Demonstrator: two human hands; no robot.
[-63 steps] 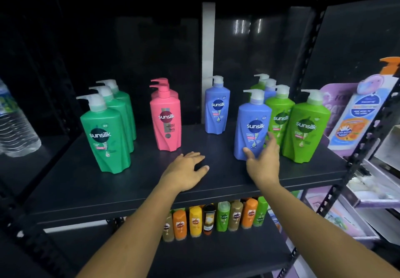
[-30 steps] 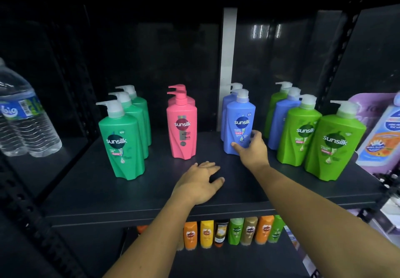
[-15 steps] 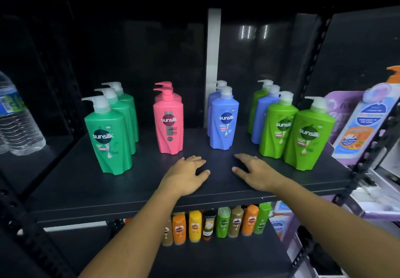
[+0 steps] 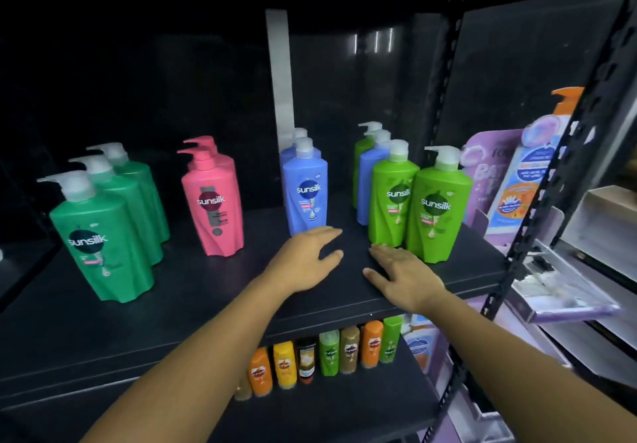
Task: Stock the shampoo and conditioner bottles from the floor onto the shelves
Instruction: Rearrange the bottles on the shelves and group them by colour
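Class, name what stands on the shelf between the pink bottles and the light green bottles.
Two blue bottles, one behind the other, in the head view.

Rear pink bottle (image 4: 203,141), seemingly half hidden

A black metal shelf (image 4: 213,291) fills the dim scene, its board matte and dark, with a lower shelf (image 4: 327,411) beneath it and a glossy black back panel (image 4: 172,80) behind. A white strip (image 4: 280,70) runs upright down the panel near the middle, and just right of it the gloss catches a few short bars of reflected light (image 4: 375,40). At the right a black perforated post (image 4: 548,180) rises at a slant, and beyond it stands a neighbouring rack with pale trays (image 4: 593,232).
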